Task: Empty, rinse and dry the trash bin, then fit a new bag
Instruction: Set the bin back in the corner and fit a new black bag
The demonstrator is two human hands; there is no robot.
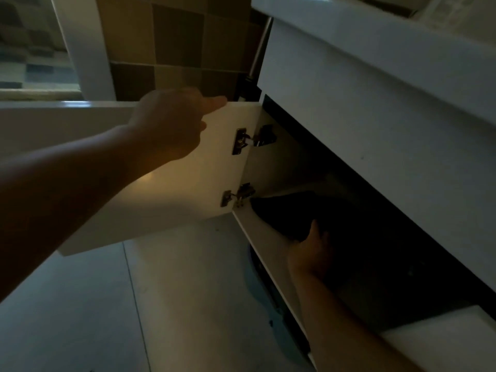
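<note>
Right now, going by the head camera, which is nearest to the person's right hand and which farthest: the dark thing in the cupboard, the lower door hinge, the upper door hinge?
From the right hand, reaching into the cupboard:
1. Dark thing, nearest: the thumb lies against it, on the cupboard floor.
2. Lower hinge, up and to the left, on the open door's edge.
3. Upper hinge, farthest, higher on the same edge.

Room dim, picture soft and grainy. Warm glow on the open cabinet door (188, 183); cabinet interior (375, 251) nearly black. Wide-angle bending at the edges.
</note>
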